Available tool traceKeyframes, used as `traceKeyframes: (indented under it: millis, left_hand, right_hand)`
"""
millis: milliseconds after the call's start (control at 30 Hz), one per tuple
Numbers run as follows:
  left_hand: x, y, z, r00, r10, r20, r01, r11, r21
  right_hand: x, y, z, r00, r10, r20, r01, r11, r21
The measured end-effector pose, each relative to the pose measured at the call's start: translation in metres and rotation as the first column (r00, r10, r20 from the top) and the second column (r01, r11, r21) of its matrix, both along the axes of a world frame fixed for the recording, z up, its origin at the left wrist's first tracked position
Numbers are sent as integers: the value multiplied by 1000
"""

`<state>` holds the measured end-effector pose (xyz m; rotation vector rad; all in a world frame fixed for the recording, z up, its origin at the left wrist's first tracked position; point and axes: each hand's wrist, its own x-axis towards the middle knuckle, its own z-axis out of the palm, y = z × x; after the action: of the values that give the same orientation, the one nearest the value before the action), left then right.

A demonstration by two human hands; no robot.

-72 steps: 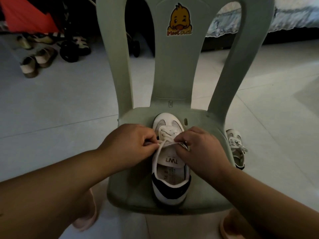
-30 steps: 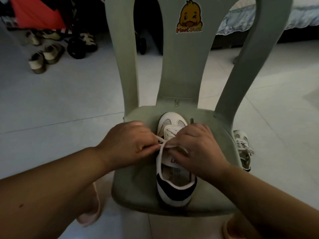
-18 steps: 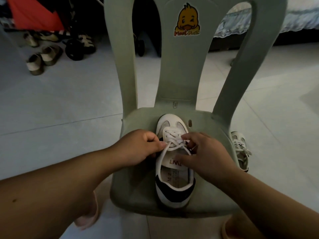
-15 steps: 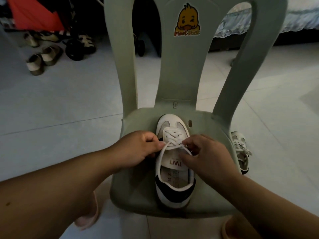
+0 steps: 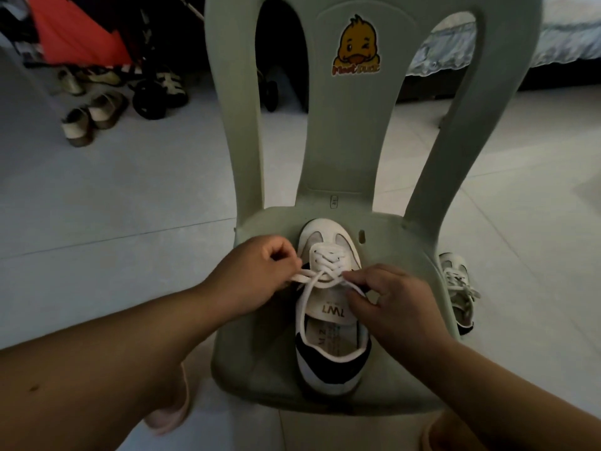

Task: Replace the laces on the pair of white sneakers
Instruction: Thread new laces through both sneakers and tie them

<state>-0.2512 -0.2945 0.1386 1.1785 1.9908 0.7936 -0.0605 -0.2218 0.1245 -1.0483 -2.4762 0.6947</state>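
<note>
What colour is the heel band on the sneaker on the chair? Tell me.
Dark, black or navy; the heel band shows best in the head view.

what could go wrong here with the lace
1. The left hand and right hand both pinch the lace; neither holds the sneaker. A hard tug may drag or tip it, and its heel sits near the front edge of the chair seat.
2. A long slack loop of lace lies round the sneaker's opening; it might snag there or leave the knot loose.
</note>
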Motion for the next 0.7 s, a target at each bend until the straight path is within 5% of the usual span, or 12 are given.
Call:
traceKeyframes:
  millis: [433,567,700]
  left_hand:
    - [-28,10,22,931,-344,-120,301,912,-280]
    - [-42,-1,42,950,-311,42,313,932,-180]
    - [-61,-8,58,954,-120,275,143,987,-67]
  right_hand:
    - [-35,-1,31,994,49,94,-36,991,-132]
    - [-59,-12,35,960,257,108,-228,947,-225]
    - [-77,-15,39,981,194,1,-181,912,-367]
